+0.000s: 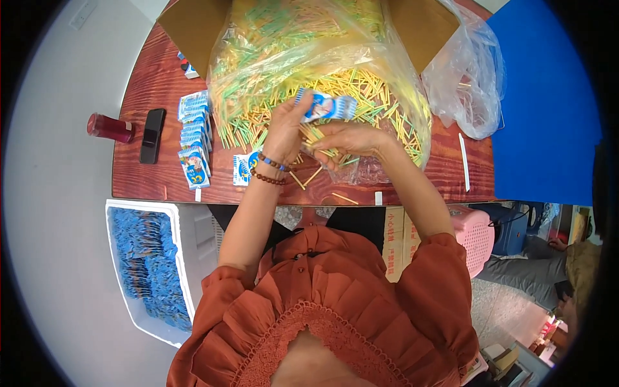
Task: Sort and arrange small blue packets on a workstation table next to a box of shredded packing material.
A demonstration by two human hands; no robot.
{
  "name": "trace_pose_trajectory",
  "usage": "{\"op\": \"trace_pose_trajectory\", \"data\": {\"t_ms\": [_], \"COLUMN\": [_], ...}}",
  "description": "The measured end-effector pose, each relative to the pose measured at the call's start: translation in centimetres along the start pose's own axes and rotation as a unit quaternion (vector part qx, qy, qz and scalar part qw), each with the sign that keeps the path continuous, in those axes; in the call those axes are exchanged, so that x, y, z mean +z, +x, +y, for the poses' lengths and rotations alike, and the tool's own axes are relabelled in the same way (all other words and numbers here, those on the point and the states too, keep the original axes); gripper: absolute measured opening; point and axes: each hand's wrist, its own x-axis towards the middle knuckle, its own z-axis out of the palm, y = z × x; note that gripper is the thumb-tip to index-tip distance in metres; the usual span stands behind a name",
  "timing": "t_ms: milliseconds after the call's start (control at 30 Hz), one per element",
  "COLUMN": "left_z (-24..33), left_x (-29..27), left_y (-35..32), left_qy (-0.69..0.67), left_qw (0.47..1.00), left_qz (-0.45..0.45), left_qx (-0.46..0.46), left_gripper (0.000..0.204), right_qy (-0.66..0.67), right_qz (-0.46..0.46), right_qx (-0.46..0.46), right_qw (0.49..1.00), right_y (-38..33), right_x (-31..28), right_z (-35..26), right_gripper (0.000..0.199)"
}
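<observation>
My left hand [287, 129], with beaded bracelets at its wrist, is closed on a small blue-and-white packet [329, 108]. Just to its right, my right hand [351, 140] has its fingers closed around a small bunch of thin yellow sticks [314, 137]. The bunch lies between the two hands, and the left palm may touch it too. Below and behind them spreads a big clear plastic bag [309, 55] of loose yellow, green and orange sticks, spilling from a cardboard box [190, 32]. One more blue-and-white packet [244, 169] lies beside my left wrist.
Overlapping packets [195, 138] form a row on the red wooden table [129, 177], near a black phone [151, 135] and a red jar [109, 128]. A white foam box [184, 271] of blue packets stands lower left. A crumpled clear bag [471, 77] lies right; another person [535, 274] sits beyond.
</observation>
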Motion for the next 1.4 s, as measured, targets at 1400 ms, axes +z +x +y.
{"op": "trace_pose_trajectory", "data": {"t_ms": [1400], "left_z": [-4.0], "left_x": [-0.4], "left_y": [-3.2], "left_qy": [-0.233], "left_qw": [0.967], "left_qz": [0.081], "left_qx": [0.064], "left_gripper": [0.028], "right_qy": [-0.108], "right_qz": [0.508], "right_qx": [-0.493], "right_qw": [0.698], "right_y": [4.1], "right_x": [7.9], "right_z": [-2.6], "right_gripper": [0.027]}}
